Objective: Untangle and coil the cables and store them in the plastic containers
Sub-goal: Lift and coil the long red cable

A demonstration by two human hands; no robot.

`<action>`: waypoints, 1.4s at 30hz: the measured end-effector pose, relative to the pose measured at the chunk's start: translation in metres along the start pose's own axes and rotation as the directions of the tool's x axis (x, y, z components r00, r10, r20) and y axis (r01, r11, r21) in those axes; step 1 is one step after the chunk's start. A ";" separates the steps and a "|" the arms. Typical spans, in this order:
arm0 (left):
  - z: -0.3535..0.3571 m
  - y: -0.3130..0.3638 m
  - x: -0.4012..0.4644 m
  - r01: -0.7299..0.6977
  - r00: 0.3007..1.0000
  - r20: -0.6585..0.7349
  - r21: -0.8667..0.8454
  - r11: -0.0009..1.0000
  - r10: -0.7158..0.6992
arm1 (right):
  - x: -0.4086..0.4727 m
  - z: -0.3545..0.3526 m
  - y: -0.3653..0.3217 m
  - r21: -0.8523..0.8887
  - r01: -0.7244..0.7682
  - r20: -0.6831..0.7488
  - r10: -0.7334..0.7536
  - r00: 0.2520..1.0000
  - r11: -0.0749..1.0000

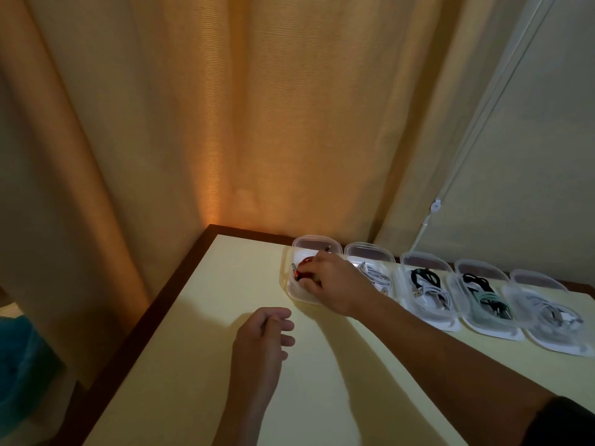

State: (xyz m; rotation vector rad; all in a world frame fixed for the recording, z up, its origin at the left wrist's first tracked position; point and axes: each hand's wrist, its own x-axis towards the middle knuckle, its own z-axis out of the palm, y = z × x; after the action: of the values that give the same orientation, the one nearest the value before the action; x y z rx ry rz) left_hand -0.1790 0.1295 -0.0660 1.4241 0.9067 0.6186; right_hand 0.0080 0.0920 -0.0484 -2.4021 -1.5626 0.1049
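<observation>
Several clear plastic containers with open lids stand in a row along the table's far edge. My right hand (331,280) reaches into the leftmost container (291,286) and presses a coiled red cable (302,268) down inside it, fingers closed on the coil. A metal plug sticks out at the coil's left. The neighbouring container (370,252) holds a white cable (376,275). The ones further right hold black and white (425,284), black and teal (483,297), and white cables (547,312). My left hand (265,336) rests loosely curled on the table, holding nothing.
The pale yellow table (199,365) has a dark wooden rim, and its left edge drops off beside a beige curtain (225,123). A white cord (450,175) hangs down the wall at the right. Something teal (19,358) lies at far left below the table.
</observation>
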 end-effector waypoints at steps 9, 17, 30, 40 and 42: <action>0.003 -0.006 0.004 0.011 0.999 0.031 0.004 1.000 -0.011 | -0.007 0.008 -0.010 -0.224 -0.046 0.095 0.069 0.993 0.974; 0.001 -0.014 0.007 -0.088 0.996 -0.002 0.084 0.993 0.088 | -0.009 0.006 -0.010 -0.212 -0.077 0.008 0.081 0.997 0.974; 0.032 -0.046 0.054 -0.489 0.847 0.178 0.628 0.606 0.500 | -0.033 0.005 0.018 -0.322 0.013 -0.124 -0.056 0.991 0.947; 0.042 -0.052 0.085 -0.564 0.782 0.355 0.753 0.338 0.513 | -0.024 -0.017 0.017 -0.039 -0.075 -0.226 0.064 0.972 0.996; 0.035 -0.051 0.085 -0.561 0.783 0.356 0.759 0.330 0.510 | -0.023 -0.018 0.020 -0.024 -0.084 -0.225 0.077 0.971 0.996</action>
State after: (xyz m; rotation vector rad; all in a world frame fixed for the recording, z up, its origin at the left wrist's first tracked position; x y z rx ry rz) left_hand -0.1120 0.1755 -0.1323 2.7212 0.6666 0.6358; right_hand 0.0199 0.0598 -0.0383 -2.4063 -1.3767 -0.1725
